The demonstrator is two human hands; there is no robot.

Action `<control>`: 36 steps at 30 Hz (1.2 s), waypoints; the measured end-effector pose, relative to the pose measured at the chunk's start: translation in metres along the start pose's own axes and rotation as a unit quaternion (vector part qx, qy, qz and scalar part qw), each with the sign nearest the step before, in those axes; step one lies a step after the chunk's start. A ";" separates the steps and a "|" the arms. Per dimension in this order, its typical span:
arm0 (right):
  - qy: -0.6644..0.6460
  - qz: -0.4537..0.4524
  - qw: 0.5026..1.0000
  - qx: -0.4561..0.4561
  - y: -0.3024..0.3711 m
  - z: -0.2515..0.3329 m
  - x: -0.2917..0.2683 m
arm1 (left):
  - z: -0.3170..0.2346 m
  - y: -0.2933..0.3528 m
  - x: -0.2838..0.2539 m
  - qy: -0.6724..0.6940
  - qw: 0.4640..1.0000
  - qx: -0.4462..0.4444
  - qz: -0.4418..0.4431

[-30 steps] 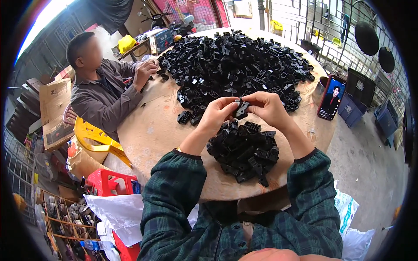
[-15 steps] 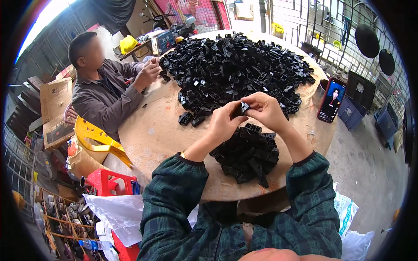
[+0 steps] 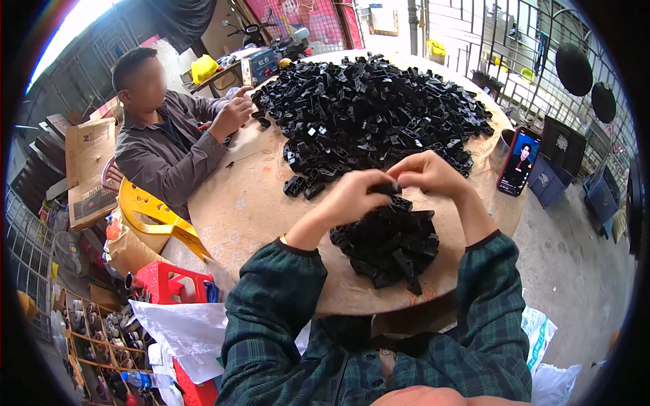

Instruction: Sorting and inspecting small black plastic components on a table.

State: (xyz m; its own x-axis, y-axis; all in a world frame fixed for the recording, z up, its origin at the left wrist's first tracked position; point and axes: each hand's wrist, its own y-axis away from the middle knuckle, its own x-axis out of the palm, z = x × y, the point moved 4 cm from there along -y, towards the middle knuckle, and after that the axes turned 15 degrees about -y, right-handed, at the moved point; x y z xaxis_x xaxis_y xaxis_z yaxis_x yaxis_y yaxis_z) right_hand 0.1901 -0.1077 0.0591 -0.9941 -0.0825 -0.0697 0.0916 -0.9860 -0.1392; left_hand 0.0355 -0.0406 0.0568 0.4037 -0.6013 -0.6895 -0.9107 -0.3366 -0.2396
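Observation:
My left hand (image 3: 353,197) is closed on a small black plastic part (image 3: 386,189), held just above the near edge of the big heap. Against the part's right end, the fingers of my right hand (image 3: 430,176) are bent and pressed together, hiding some of it. Right below both hands is a smaller pile of black plastic parts (image 3: 396,247), close to the table's front edge. Beyond them a large heap of similar black parts (image 3: 379,111) covers much of the round table (image 3: 250,223).
Across to the left sits a co-worker (image 3: 166,142), both hands raised at the heap's edge. A phone (image 3: 519,161) stands upright at the table's right edge. Beside the table on the left are a yellow plastic chair (image 3: 145,213) and a red stool (image 3: 169,284).
Both my hands have come down slightly toward the small pile. The part in them has turned, and its bright face no longer shows.

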 end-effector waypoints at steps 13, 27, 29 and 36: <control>0.596 -0.258 0.760 0.031 -0.099 -0.034 -0.074 | 0.010 -0.006 -0.007 -0.095 0.990 0.079 -0.062; 0.514 -0.272 0.804 -0.124 -0.065 -0.004 -0.049 | 0.072 -0.016 -0.013 -0.379 0.908 0.025 -0.179; 0.421 -0.286 0.852 -0.124 -0.056 -0.002 -0.048 | 0.075 -0.016 -0.012 -0.390 0.904 0.030 -0.172; 0.175 -0.308 0.924 -0.144 -0.016 -0.004 -0.043 | 0.080 -0.023 -0.010 -0.429 0.890 -0.071 -0.137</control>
State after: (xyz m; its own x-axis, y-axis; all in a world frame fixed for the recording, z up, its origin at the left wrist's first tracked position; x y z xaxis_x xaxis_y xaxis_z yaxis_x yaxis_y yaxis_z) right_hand 0.2313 -0.0874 0.0603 -0.7877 0.5834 -0.1980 -0.4237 -0.7463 -0.5134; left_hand 0.0456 0.0312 0.0145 0.3379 0.2721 -0.9010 -0.7428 -0.5108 -0.4328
